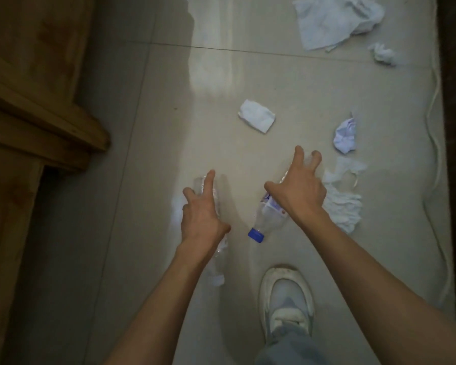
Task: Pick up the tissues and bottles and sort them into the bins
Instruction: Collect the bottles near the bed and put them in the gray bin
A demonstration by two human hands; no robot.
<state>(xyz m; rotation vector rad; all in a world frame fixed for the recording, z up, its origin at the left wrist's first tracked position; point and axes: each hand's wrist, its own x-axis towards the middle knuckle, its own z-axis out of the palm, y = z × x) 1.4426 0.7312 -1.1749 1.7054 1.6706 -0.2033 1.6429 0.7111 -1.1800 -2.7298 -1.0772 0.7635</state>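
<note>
A pale glossy tiled floor point(169, 127) is bordered on the left by brown wooden furniture point(37, 114). A large crumpled white tissue sheet point(332, 19) is spread at the far right. The left hand point(203, 214) is held with fingers splayed over a clear plastic bottle point(218, 259) lying on the floor. The right hand point(298, 191) is likewise splayed over a clear blue-capped plastic bottle point(270, 218). Whether either bottle is touched cannot be told. A small folded white tissue point(257, 115) is laid beyond the hands.

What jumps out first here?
Two bare hands spread at centre: the left hand over a clear bottle lying on the tiled floor, the right hand over a blue-capped bottle. White tissues litter the floor to the right, the largest tissue at top right.
</note>
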